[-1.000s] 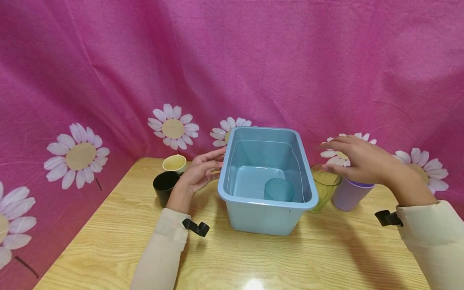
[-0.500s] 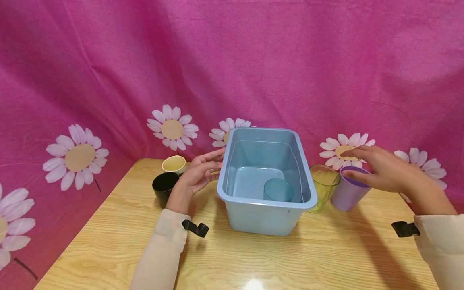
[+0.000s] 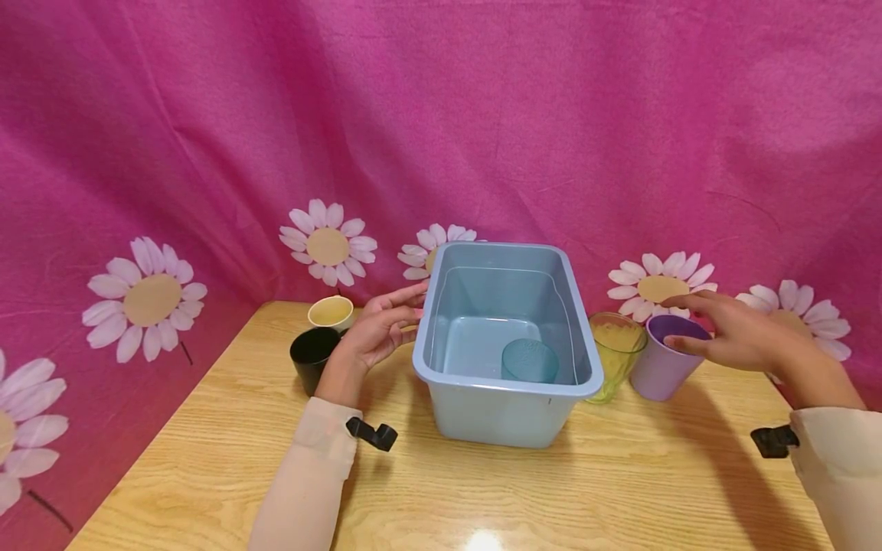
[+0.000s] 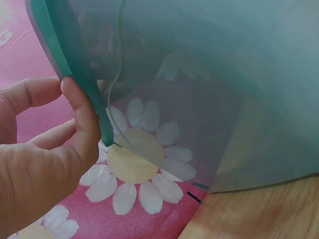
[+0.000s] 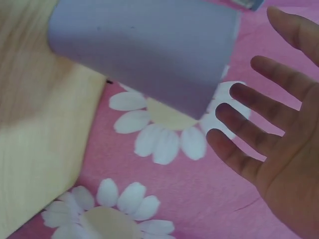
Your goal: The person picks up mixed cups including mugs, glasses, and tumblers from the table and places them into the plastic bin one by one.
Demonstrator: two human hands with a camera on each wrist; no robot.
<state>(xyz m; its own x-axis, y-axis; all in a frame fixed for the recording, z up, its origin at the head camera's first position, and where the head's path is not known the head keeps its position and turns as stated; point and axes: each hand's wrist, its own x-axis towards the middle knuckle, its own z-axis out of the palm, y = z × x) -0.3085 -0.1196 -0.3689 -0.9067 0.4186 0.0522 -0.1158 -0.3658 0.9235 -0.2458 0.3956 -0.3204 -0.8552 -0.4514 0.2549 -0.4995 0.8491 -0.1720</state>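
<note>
My left hand (image 3: 377, 329) touches the left rim of a blue-grey plastic tub (image 3: 496, 417) with its fingertips, fingers fairly straight; the left wrist view shows the fingers (image 4: 82, 112) against the tub's rim edge (image 4: 79, 64). A teal translucent cup (image 3: 530, 361) is inside the tub, towards its front right. Over on the right, my right hand (image 3: 740, 329) hovers at the rim of a purple cup (image 3: 663, 371), which stands upright. Its fingers are spread, and the right wrist view has them apart from the purple cup (image 5: 144, 50).
Between the tub and the purple cup stands a yellow-green clear glass (image 3: 616, 356). A black mug (image 3: 313, 363) and a pale yellow cup (image 3: 332, 312) stand near my left wrist. Behind the wooden table (image 3: 441, 497) hangs a pink flowered cloth (image 3: 441, 130).
My right hand has moved right from above the yellow-green glass to the purple cup, then lowered slightly towards its rim. The left hand and the tub stay in place.
</note>
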